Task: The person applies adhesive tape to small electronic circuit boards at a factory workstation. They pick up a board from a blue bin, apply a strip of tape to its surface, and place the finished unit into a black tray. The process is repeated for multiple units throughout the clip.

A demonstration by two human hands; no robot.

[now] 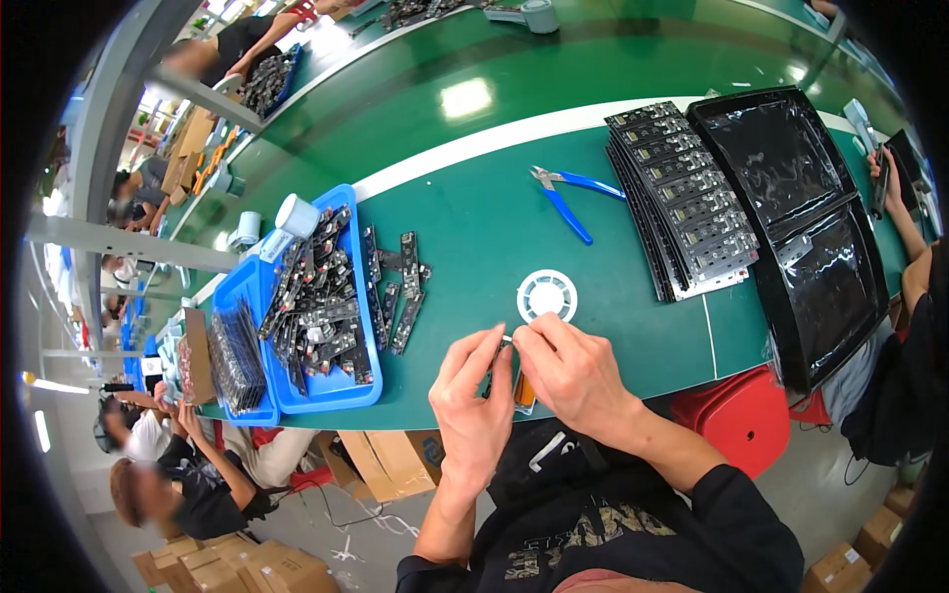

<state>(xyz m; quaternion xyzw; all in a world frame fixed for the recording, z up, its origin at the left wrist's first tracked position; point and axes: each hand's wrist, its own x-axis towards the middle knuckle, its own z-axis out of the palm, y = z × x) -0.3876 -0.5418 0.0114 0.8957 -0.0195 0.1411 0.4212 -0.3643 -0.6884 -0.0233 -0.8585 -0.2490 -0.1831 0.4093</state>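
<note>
My left hand (473, 400) and my right hand (576, 374) meet at the table's near edge, both with fingers pinched together. A small white bit (507, 340) shows between the fingertips. A dark edge shows beside the left fingers; most of what they hold is hidden. Just beyond my hands lies a white spoked reel (547, 296). An orange piece (525, 395) shows below my right hand. Farther off, blue-handled cutting pliers (567, 198) lie with their jaws apart. Left of my hands, several narrow dark circuit boards (406, 296) lie beside a blue bin (336, 397).
The bin holds a heap of similar boards (321, 306); another blue tray (229, 296) adjoins it. Stacked board panels (682, 198) and a black tray (781, 158) stand at right. A red stool (736, 425) is below the table (455, 237). Co-workers sit on both sides.
</note>
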